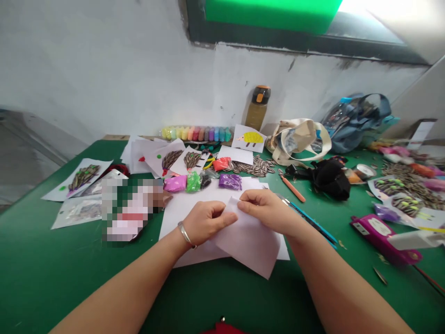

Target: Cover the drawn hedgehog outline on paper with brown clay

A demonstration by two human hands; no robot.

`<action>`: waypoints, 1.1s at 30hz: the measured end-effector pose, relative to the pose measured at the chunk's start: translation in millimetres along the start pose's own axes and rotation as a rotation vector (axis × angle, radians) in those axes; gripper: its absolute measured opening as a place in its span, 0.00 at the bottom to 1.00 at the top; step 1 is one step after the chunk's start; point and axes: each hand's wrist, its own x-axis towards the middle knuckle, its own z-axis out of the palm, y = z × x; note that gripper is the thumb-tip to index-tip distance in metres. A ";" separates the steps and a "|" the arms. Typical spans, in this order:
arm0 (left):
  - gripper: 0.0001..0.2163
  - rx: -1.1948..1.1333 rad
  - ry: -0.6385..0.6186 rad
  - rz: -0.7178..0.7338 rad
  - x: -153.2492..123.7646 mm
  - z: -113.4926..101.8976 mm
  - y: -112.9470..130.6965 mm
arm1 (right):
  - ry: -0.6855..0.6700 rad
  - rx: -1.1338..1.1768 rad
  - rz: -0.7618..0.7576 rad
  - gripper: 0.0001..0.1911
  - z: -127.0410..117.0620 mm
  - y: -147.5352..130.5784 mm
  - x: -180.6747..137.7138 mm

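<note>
Between my two hands is a white sheet of paper (248, 243), tilted with one corner pointing up. My left hand (205, 222), with a silver bangle at the wrist, pinches the sheet near that corner. My right hand (266, 211) grips the same corner from the other side, thumb against the paper. Under it lies a larger white sheet (177, 204) on the green table. Just beyond my hands sit small packs of clay: a pink pack (175, 183), a green pack (193, 182) and a purple pack (230, 182).
Behind are sunflower seeds (257, 166), a hedgehog drawing (251, 138), a row of coloured clay (196, 134) and a bottle (257, 107). To the right lie an orange-handled tool (293, 188), blue pens (313, 225), a black pouch (330, 178) and a magenta device (377, 236). Seed pictures (83, 177) lie left.
</note>
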 end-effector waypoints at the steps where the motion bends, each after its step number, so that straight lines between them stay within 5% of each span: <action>1: 0.22 -0.036 -0.004 -0.009 0.7 -1.4 -1.0 | -0.001 0.009 0.000 0.12 2.4 0.6 0.5; 8: 0.17 -0.222 0.099 -0.097 4.9 -1.9 -5.0 | -0.024 0.092 0.033 0.14 19.3 3.0 5.0; 19: 0.16 -0.281 0.078 -0.109 5.4 -0.7 -3.1 | -0.077 0.177 0.082 0.11 16.8 5.1 4.7; 33: 0.16 -0.098 0.177 -0.102 5.9 -12.2 -3.5 | -0.108 0.116 0.098 0.11 5.6 4.8 3.7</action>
